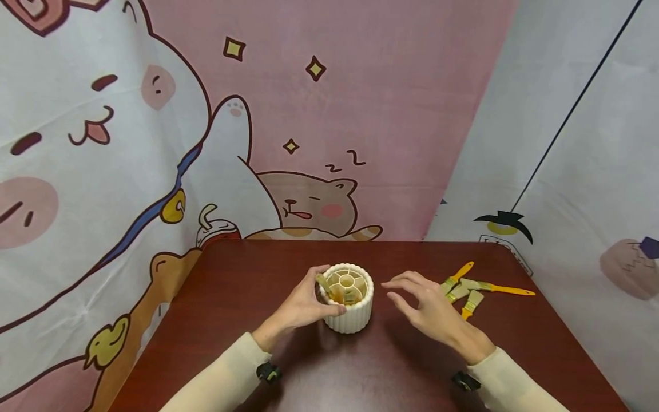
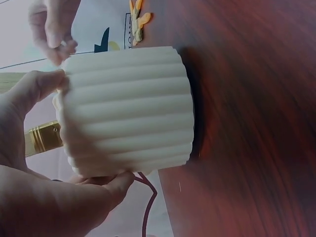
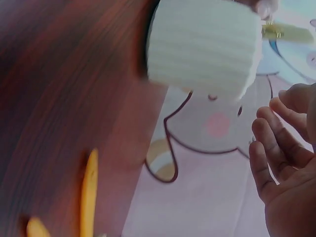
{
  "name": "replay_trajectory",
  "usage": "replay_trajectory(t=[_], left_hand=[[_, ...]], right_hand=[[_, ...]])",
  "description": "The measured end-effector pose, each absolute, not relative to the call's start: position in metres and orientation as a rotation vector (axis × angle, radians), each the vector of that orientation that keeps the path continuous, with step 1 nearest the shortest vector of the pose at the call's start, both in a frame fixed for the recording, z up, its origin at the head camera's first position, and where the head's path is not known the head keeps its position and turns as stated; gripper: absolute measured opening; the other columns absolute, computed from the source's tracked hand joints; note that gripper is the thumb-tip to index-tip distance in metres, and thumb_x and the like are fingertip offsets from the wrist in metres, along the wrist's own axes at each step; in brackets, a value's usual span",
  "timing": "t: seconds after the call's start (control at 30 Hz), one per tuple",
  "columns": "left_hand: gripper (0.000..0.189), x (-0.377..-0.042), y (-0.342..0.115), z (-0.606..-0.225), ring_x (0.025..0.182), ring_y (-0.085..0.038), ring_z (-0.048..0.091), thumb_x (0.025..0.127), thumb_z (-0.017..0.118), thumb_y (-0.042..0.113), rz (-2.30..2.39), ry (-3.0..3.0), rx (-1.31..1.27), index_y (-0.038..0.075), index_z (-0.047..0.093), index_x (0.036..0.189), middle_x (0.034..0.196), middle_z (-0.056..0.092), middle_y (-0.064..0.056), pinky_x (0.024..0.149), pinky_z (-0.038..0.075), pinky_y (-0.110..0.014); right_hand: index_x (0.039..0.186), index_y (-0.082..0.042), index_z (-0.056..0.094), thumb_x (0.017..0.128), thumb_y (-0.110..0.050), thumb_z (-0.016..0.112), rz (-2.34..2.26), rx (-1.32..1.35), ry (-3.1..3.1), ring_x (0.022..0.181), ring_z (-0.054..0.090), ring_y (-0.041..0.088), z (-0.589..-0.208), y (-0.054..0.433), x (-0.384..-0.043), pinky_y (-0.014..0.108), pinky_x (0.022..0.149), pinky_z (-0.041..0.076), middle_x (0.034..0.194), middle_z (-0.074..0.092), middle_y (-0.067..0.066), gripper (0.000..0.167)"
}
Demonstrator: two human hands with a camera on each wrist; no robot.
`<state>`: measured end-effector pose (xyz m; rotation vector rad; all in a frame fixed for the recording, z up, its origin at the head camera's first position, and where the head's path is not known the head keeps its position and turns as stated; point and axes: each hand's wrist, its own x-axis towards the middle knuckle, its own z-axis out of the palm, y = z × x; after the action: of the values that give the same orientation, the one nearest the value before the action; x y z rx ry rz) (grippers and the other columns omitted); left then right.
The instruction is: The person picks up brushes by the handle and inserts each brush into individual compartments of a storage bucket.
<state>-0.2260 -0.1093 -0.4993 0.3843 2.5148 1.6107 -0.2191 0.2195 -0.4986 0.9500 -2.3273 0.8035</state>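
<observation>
A cream ribbed round holder (image 1: 347,316) with a divided top stands on the table. My left hand (image 1: 308,298) grips its left side, thumb at the near rim and fingers toward the far side. A paintbrush (image 1: 322,281) stands in a left compartment, bristles up; its metal band (image 2: 48,136) shows above the rim in the left wrist view. Another brush (image 1: 350,298) seems to sit in a near compartment. To the right of the holder, apart from it, my right hand (image 1: 429,306) hovers with fingers loosely extended and nothing in them.
Several paintbrushes with yellow handles (image 1: 509,290) lie loosely at the right, beyond my right hand. The dark red-brown table (image 1: 247,269) ends at a cartoon-printed cloth backdrop (image 1: 401,114).
</observation>
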Motion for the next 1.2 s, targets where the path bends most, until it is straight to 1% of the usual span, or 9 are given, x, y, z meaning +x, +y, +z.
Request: replay_trajectory(t=[0.17, 0.3, 0.4, 0.5, 0.57, 0.7, 0.8, 1.03, 1.2], left_hand=[[0.110, -0.228, -0.112, -0.497, 0.152, -0.039, 0.065, 0.087, 0.101, 0.017, 1.636, 2.431, 0.430, 0.006, 0.040, 0.177, 0.166, 0.063, -0.020, 0.126, 0.054, -0.059], [0.110, -0.230, -0.114, -0.498, 0.157, -0.039, 0.061, 0.089, 0.099, 0.015, 1.637, 2.394, 0.450, 0.008, 0.038, 0.179, 0.171, 0.059, -0.019, 0.126, 0.053, -0.056], [0.111, -0.231, -0.115, -0.499, 0.158, -0.038, 0.060, 0.089, 0.098, 0.015, 1.633, 2.389, 0.461, 0.007, 0.036, 0.180, 0.172, 0.057, -0.020, 0.126, 0.054, -0.055], [0.114, -0.230, -0.115, -0.499, 0.159, -0.039, 0.058, 0.089, 0.099, 0.017, 1.631, 2.405, 0.456, 0.006, 0.033, 0.181, 0.174, 0.055, -0.020, 0.127, 0.052, -0.056], [0.117, -0.227, -0.114, -0.499, 0.160, -0.039, 0.058, 0.087, 0.100, 0.020, 1.624, 2.440, 0.448, 0.006, 0.033, 0.181, 0.175, 0.055, -0.020, 0.130, 0.049, -0.058], [0.125, -0.218, -0.108, -0.500, 0.161, -0.041, 0.056, 0.082, 0.106, 0.030, 1.593, 2.571, 0.425, 0.002, 0.034, 0.180, 0.176, 0.052, -0.024, 0.134, 0.045, -0.061], [0.129, -0.211, -0.103, -0.501, 0.158, -0.043, 0.057, 0.078, 0.108, 0.037, 1.556, 2.679, 0.371, 0.000, 0.036, 0.178, 0.173, 0.052, -0.026, 0.133, 0.047, -0.064], [0.130, -0.199, -0.088, -0.502, 0.147, -0.042, 0.063, 0.073, 0.112, 0.045, 1.543, 2.792, 0.234, -0.004, 0.042, 0.171, 0.161, 0.054, -0.027, 0.127, 0.052, -0.063], [0.127, -0.198, -0.081, -0.500, 0.143, -0.040, 0.064, 0.071, 0.113, 0.044, 1.569, 2.821, 0.202, -0.004, 0.045, 0.166, 0.153, 0.056, -0.023, 0.125, 0.054, -0.059]], right_hand=[[0.125, -0.018, 0.087, 0.094, -0.001, 0.094, 0.748, 0.910, -2.318, 0.109, 0.081, 0.017, -0.504, 0.246, -0.226, 0.005, 0.103, 0.052, 0.119, 0.083, -0.005, 0.036], [0.125, -0.013, 0.086, 0.095, 0.002, 0.092, 0.726, 0.881, -2.341, 0.100, 0.077, 0.014, -0.508, 0.268, -0.233, 0.006, 0.087, 0.052, 0.120, 0.083, -0.001, 0.035], [0.126, -0.010, 0.086, 0.095, 0.006, 0.090, 0.721, 0.865, -2.355, 0.090, 0.069, 0.009, -0.510, 0.284, -0.239, 0.012, 0.074, 0.051, 0.120, 0.083, 0.004, 0.035], [0.126, -0.009, 0.085, 0.096, 0.007, 0.089, 0.693, 0.836, -2.386, 0.084, 0.062, 0.005, -0.513, 0.299, -0.248, 0.016, 0.068, 0.051, 0.120, 0.083, 0.006, 0.035], [0.127, -0.011, 0.085, 0.098, 0.006, 0.088, 0.665, 0.811, -2.426, 0.084, 0.062, 0.005, -0.516, 0.309, -0.252, 0.019, 0.068, 0.053, 0.122, 0.082, 0.006, 0.034], [0.130, -0.012, 0.084, 0.100, 0.004, 0.087, 0.595, 0.765, -2.519, 0.092, 0.072, 0.013, -0.523, 0.325, -0.260, 0.029, 0.074, 0.063, 0.124, 0.081, 0.006, 0.034], [0.133, -0.011, 0.084, 0.100, 0.005, 0.086, 0.550, 0.743, -2.605, 0.098, 0.076, 0.021, -0.529, 0.336, -0.266, 0.036, 0.079, 0.067, 0.126, 0.080, 0.007, 0.036], [0.140, -0.006, 0.081, 0.101, 0.005, 0.084, 0.421, 0.750, -2.799, 0.111, 0.076, 0.032, -0.534, 0.357, -0.278, 0.053, 0.093, 0.069, 0.137, 0.076, 0.014, 0.041], [0.139, -0.004, 0.081, 0.097, 0.008, 0.085, 0.344, 0.761, -2.857, 0.116, 0.076, 0.038, -0.539, 0.365, -0.287, 0.063, 0.099, 0.068, 0.140, 0.076, 0.019, 0.044]])
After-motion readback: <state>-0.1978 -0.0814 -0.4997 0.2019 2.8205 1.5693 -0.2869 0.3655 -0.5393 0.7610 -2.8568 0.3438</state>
